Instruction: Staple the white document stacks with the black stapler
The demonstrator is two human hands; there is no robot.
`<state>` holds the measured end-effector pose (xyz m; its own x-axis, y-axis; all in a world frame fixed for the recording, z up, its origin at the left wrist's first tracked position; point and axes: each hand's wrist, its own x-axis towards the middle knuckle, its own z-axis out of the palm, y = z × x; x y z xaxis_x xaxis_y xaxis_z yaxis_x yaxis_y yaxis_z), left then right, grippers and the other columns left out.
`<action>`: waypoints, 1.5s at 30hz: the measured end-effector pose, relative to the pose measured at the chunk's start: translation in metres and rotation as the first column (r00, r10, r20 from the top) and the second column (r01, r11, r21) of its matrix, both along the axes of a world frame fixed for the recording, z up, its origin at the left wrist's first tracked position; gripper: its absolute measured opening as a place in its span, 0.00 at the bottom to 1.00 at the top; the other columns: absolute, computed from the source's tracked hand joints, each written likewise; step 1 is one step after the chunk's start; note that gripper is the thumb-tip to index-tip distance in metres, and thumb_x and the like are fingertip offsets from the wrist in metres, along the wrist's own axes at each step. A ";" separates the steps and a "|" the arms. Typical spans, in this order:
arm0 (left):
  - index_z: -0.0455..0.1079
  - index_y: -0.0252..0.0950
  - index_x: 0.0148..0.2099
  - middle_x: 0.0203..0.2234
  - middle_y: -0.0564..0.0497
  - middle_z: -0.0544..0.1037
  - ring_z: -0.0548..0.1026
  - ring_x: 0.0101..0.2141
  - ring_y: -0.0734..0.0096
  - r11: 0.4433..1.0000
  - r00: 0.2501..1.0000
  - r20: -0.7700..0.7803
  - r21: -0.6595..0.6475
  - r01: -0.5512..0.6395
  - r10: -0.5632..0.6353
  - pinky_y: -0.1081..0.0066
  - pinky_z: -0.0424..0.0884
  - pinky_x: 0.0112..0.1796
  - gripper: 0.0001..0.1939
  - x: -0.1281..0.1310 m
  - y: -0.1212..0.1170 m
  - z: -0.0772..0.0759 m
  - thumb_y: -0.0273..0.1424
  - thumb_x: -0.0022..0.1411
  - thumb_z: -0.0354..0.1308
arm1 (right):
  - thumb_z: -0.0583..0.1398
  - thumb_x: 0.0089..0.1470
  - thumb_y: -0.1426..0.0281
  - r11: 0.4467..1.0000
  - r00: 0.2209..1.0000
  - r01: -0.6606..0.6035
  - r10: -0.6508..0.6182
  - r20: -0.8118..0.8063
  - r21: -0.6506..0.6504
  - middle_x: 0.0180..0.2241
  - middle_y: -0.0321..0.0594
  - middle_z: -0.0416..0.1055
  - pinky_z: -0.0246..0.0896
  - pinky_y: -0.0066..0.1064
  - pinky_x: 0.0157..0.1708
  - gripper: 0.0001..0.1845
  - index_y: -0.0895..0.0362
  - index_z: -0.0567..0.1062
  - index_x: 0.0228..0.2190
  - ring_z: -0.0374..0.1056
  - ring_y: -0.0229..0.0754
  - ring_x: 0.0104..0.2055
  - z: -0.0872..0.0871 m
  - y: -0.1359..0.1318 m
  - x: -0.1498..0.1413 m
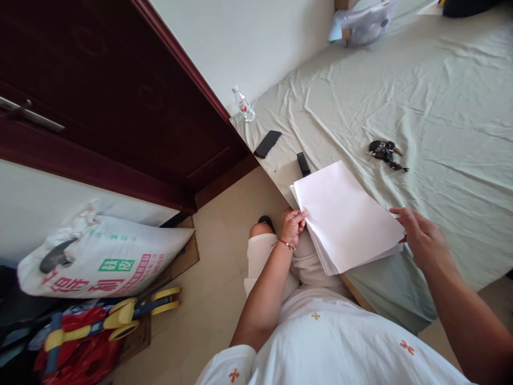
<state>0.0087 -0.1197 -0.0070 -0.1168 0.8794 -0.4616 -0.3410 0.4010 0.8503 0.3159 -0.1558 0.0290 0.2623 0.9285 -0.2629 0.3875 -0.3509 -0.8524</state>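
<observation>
A stack of white paper sheets (344, 219) lies tilted over my lap and the edge of the bed, its sheets slightly fanned at the left and lower sides. My left hand (294, 225) pinches the left edge of the stack, thumb on top and the other fingers curled at the side. At the right edge, my right hand (427, 240) is held with fingers stretched out, the fingertips at or just beside the sheets. Whether its thumb touches the paper is hidden. Just beyond the stack's far edge lies a small black device (303, 164), partly covered by the paper.
The bed has a wrinkled pale green sheet (449, 123). On it are keys (385, 152), a black phone-like slab (267, 144), a plastic bottle (243, 105) and a clear bag (366, 24). A white sack (160, 240) and a yellow-blue wheeled toy (120, 318) stand left, near a dark door (120, 107).
</observation>
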 end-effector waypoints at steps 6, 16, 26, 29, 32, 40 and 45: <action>0.65 0.35 0.22 0.10 0.60 0.62 0.50 0.12 0.88 1.000 1.000 -0.003 -0.002 -0.018 0.018 0.77 0.39 0.16 0.27 0.002 0.000 0.002 0.45 0.32 0.77 | 0.56 0.53 0.49 0.939 0.868 -0.306 0.342 0.359 -0.156 0.22 0.40 0.72 0.54 0.38 0.28 0.20 0.51 0.73 0.25 0.67 0.46 0.26 -0.011 0.001 0.012; 0.65 0.35 0.24 0.11 0.61 0.62 0.51 0.13 0.87 1.000 1.000 -0.014 0.003 -0.004 0.004 0.76 0.38 0.17 0.25 0.002 -0.001 0.002 0.43 0.35 0.76 | 0.55 0.62 0.55 0.892 0.707 -0.411 0.181 0.684 0.188 0.43 0.51 0.79 0.66 0.47 0.43 0.19 0.53 0.78 0.44 0.71 0.61 0.49 0.004 0.015 0.004; 0.63 0.36 0.20 0.11 0.60 0.62 0.52 0.14 0.86 0.997 0.988 -0.152 0.081 -0.018 0.031 0.75 0.42 0.18 0.27 0.008 -0.009 -0.001 0.48 0.40 0.74 | 0.50 0.71 0.65 0.430 0.563 -0.820 0.486 0.668 0.378 0.54 0.53 0.77 0.65 0.53 0.58 0.23 0.57 0.79 0.56 0.68 0.59 0.55 0.030 0.122 -0.102; 0.63 0.36 0.20 0.11 0.59 0.61 0.53 0.14 0.84 0.993 0.982 -0.189 0.116 0.032 -0.010 0.74 0.43 0.19 0.27 0.007 -0.011 -0.002 0.50 0.44 0.73 | 0.50 0.71 0.64 0.334 0.516 -0.856 0.541 0.664 0.394 0.58 0.54 0.75 0.63 0.54 0.58 0.24 0.57 0.78 0.58 0.67 0.59 0.56 0.020 0.148 -0.116; 0.65 0.36 0.21 0.11 0.59 0.62 0.53 0.15 0.83 0.984 0.966 -0.249 0.142 0.107 -0.069 0.73 0.45 0.20 0.26 0.003 -0.014 -0.005 0.50 0.50 0.71 | 0.50 0.72 0.62 0.284 0.487 -0.872 0.588 0.646 0.399 0.55 0.55 0.77 0.63 0.54 0.56 0.25 0.58 0.79 0.57 0.67 0.61 0.58 0.010 0.165 -0.116; 0.67 0.36 0.24 0.13 0.59 0.62 0.53 0.17 0.82 0.985 0.954 -0.264 0.057 0.166 -0.145 0.73 0.48 0.22 0.28 0.000 -0.021 -0.006 0.55 0.52 0.70 | 0.50 0.72 0.61 0.274 0.440 -0.896 0.658 0.611 0.350 0.50 0.54 0.80 0.59 0.51 0.53 0.24 0.55 0.82 0.53 0.68 0.60 0.58 -0.001 0.188 -0.107; 0.66 0.36 0.23 0.13 0.59 0.63 0.53 0.17 0.82 0.989 0.949 -0.282 0.001 0.146 -0.140 0.73 0.48 0.22 0.28 0.004 -0.024 -0.003 0.55 0.54 0.68 | 0.52 0.71 0.60 0.238 0.364 -0.930 0.712 0.601 0.281 0.46 0.54 0.80 0.58 0.49 0.52 0.23 0.56 0.83 0.49 0.68 0.60 0.56 -0.009 0.195 -0.112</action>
